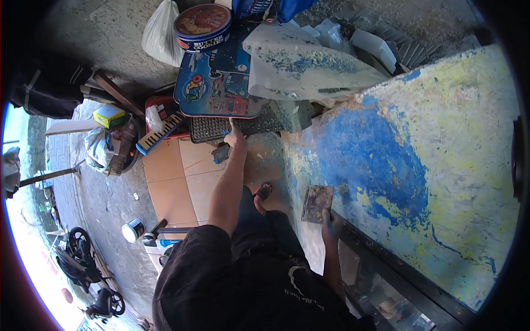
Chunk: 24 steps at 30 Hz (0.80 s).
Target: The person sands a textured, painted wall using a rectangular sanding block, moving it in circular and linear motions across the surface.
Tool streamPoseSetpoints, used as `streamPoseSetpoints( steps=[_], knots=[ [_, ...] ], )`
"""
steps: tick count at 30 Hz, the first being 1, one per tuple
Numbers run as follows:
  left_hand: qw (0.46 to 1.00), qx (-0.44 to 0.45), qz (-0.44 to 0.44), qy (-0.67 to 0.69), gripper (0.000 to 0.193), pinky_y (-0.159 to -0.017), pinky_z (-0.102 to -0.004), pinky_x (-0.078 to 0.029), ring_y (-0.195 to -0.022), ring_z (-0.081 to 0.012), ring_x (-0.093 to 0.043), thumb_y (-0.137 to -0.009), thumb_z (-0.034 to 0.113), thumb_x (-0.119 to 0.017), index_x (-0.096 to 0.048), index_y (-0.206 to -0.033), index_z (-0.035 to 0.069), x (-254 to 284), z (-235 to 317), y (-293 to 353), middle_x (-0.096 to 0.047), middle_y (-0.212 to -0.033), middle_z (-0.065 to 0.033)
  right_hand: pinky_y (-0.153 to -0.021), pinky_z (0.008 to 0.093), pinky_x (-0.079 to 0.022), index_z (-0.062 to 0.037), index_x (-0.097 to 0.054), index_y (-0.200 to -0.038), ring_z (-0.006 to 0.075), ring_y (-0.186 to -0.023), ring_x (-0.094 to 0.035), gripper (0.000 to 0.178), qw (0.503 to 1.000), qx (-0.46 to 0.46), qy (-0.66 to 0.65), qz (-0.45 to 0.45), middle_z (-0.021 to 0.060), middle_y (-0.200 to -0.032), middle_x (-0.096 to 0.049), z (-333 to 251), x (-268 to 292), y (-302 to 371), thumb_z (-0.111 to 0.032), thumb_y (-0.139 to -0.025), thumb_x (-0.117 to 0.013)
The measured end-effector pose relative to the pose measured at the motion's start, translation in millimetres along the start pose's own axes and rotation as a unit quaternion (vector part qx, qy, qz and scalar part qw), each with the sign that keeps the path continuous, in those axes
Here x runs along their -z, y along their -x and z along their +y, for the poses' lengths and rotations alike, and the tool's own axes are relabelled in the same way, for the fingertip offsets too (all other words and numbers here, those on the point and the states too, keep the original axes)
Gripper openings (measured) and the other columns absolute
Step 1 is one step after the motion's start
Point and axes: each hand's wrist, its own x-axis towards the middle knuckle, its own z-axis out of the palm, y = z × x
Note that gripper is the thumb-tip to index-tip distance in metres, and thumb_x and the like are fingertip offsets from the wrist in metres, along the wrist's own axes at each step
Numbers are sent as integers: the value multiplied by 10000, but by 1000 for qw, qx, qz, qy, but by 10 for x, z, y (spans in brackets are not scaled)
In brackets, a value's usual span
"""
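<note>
My left hand point(236, 138) reaches forward to the near edge of a cartoon-printed tabletop board point(215, 83). Its fingers look closed at that edge, partly hidden. A dark ribbed plastic rack point(207, 130) lies beneath the board, and a small grey flat piece point(221, 154) is just below the hand. At my right side, my right hand point(332, 225) grips a flat, rectangular, stained scraper plate point(318, 204). The plate is held close to a wall point(375, 154) with blue paint patches and worn yellow and white areas.
A round cookie tin point(203, 27) and a translucent plastic sheet point(309, 60) with paint flakes rest on the board. Left of it stand a red crate point(165, 110), a toy keyboard point(160, 134) and a filled bag point(99, 149). A paint can point(132, 230) sits on the floor.
</note>
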Motion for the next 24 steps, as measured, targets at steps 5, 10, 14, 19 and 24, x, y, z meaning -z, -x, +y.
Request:
streamPoseSetpoints(
  steps=[5,10,14,19,24],
  knots=[
    [860,-79,-411,-293,392,-729,-445,-549,-924,-349,-622,-868,325,-613,-580,-1026,-33,263,-156,781,-647,-901,-180,-561,312,-364,29,-525,-715,148,-559,-418,295,999,-19,29,16,128,-576,-444,65,11,-80,-218,-872,-558],
    [420,-716,-374,-413,422,-899,-458,-454,-1071,-372,-536,-851,273,-602,-503,-1199,56,-417,209,456,-558,-1154,-179,-563,323,-380,34,-560,-741,160,-557,-465,284,999,-24,17,24,141,-581,-479,109,5,-81,-220,-867,-564],
    [213,-759,-347,-508,606,-1023,-426,-336,-1216,-352,-395,-854,307,-599,-350,-1356,76,-577,217,-362,-403,-1339,-187,-568,333,-400,28,-584,-765,187,-567,-508,277,999,-24,17,34,143,-608,-526,144,-18,-98,-229,-868,-571],
    [211,-734,-348,-543,589,-1013,-430,-348,-1197,-357,-411,-851,294,-596,-361,-1346,75,-654,196,-508,-419,-1318,-185,-568,312,-398,32,-581,-772,155,-572,-493,279,991,-130,-9,13,112,-610,-528,226,-113,-56,-226,-877,-566],
    [221,-716,-347,-565,573,-1003,-434,-359,-1178,-362,-427,-849,281,-593,-372,-1336,74,-621,267,-525,-436,-1297,-182,-543,333,-350,35,-530,-702,133,-563,-396,327,983,-158,-88,37,72,-558,-437,15,-298,-340,-238,-878,-566]
  ],
)
